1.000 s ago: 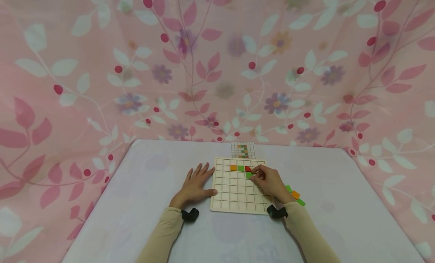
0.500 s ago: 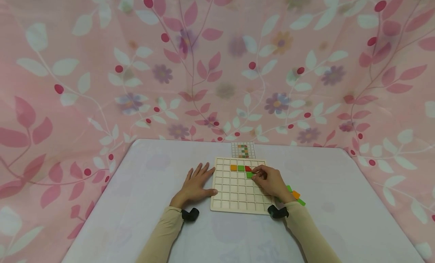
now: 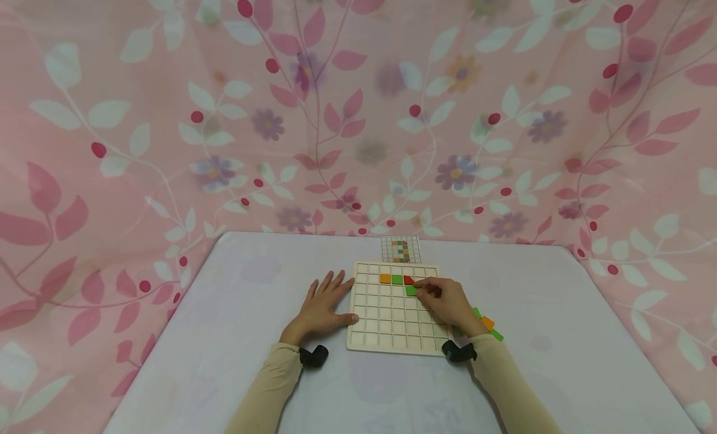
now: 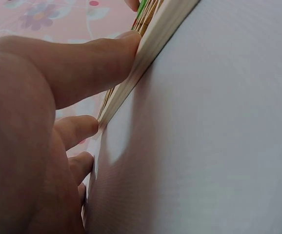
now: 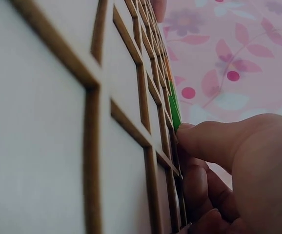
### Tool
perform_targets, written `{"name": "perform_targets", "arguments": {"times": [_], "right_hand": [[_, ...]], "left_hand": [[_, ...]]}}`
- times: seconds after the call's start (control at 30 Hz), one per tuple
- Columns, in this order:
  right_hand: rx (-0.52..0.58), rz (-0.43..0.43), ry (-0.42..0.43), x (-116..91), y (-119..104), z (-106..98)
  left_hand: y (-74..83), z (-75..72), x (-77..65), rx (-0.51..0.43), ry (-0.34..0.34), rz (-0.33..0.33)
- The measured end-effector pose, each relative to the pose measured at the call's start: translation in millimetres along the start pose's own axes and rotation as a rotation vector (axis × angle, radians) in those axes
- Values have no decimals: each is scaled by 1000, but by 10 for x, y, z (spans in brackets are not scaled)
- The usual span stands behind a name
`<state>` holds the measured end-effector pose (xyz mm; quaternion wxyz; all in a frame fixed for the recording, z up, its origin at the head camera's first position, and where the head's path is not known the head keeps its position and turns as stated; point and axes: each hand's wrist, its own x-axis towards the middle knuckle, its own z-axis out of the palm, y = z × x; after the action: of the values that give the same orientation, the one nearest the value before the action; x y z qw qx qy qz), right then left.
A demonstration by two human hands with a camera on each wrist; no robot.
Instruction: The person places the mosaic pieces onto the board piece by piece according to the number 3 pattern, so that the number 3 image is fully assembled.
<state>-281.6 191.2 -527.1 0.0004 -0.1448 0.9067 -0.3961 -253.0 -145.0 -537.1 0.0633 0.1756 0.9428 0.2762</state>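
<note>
A pale wooden grid board (image 3: 386, 331) lies flat on the white table. Along one of its upper rows sit an orange tile (image 3: 385, 279), a green square tile (image 3: 397, 279) and a red tile (image 3: 409, 280). Just below the red one is another green tile (image 3: 411, 291), pinched at its right side by the thumb and index finger of my right hand (image 3: 448, 300). In the right wrist view, the thumb tip meets the edge of a green tile (image 5: 174, 109). My left hand (image 3: 320, 309) is spread, its thumb and index fingertips touching the board's left edge.
A printed pattern card (image 3: 400, 250) with a coloured grid lies behind the board. To the right, partly behind the right wrist, are loose green tiles and an orange tile (image 3: 488, 323). A pink floral cloth (image 3: 370, 110) hangs behind the table.
The right index finger has shifted slightly and lies straighter near the red tile. The left hand stays at the board's edge, and the tiles keep their places.
</note>
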Motion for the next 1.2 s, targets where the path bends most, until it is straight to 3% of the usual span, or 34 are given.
{"name": "perform_targets", "arguments": {"times": [0.67, 1.2], "right_hand": [[16, -42, 28, -18, 34, 19], [-12, -83, -55, -38, -13, -20]], "left_hand": [[16, 11, -2, -2, 9, 12], [2, 16, -7, 14, 7, 6]]}}
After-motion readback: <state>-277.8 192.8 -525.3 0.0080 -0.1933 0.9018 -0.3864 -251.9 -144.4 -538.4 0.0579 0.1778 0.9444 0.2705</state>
